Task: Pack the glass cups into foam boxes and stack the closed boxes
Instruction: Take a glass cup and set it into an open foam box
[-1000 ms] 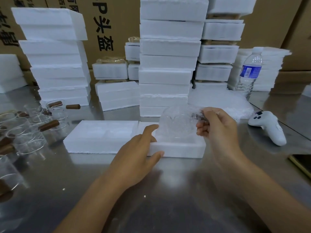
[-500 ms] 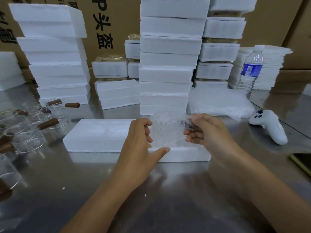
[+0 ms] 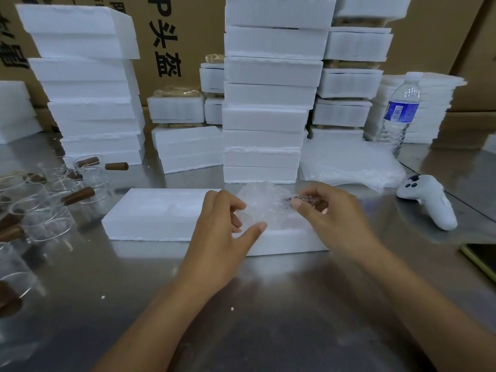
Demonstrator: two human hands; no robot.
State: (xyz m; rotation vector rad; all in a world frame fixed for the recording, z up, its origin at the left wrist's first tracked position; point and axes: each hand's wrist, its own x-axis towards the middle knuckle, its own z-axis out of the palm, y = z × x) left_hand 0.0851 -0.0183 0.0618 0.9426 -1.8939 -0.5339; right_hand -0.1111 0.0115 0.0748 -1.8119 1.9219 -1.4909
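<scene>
The bubble-wrapped glass cup (image 3: 261,206) was held low in the cavity of the open foam box (image 3: 292,241), though it was judged not yet fully seated. If it were pressed down askew, its handle could be caught on the foam rim and the glass cracked. The wrap could also be bunched so that a lid would not close flat, and the light box could be shoved along the slick steel bench (image 3: 268,304).

The cup was flanked by both hands. Its left side was gripped by the curled fingers of the left hand (image 3: 221,224), whose thumb was laid along the box's front edge. Its right end, where something dark showed through the wrap, was pinched by the right hand (image 3: 330,214). A second foam piece (image 3: 158,210) lay against the box on the left, with unwrapped glass cups (image 3: 45,210) farther left.
</scene>
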